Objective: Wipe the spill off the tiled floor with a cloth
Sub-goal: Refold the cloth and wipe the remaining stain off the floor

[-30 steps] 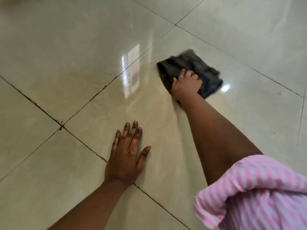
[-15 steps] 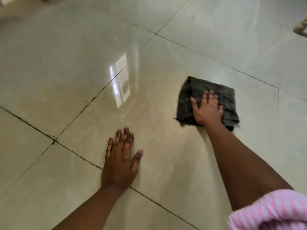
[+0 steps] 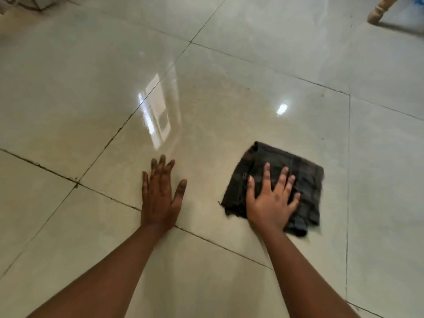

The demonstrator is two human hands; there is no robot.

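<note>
- Right now we have our right hand (image 3: 270,203) flat on the dark cloth (image 3: 298,177), fingers straight and spread wide, the palm bearing down on the part of the cloth nearest us. We judge the spread is there to press as much fabric as possible onto the tiled floor (image 3: 229,106), so that it drags wet rather than bunching.
- Our left hand (image 3: 160,196) lies palm down on bare tile to the left of the cloth, well apart from it, fingers straight and close together with the thumb angled out toward the cloth. It holds nothing; we take it for a prop that carries our weight while we lean over the floor.
- The cloth is folded into a rough square and lies flat on the large tile in the middle of the view. Most of it shows beyond and to the right of our right hand's fingers (image 3: 283,177), and a rumpled corner sticks out just right of the wrist (its edges look blurred).
- No puddle shows plainly around the cloth. The tile beyond it is glossy and carries bright reflections, so we cannot tell wet from shine, nor how much of the spill is left.
- A grout line (image 3: 218,243) runs across on our side of the cloth, passing beneath both wrists.
- Far beyond the cloth, at the upper right, a pale furniture leg (image 3: 378,12) stands on the floor.
</note>
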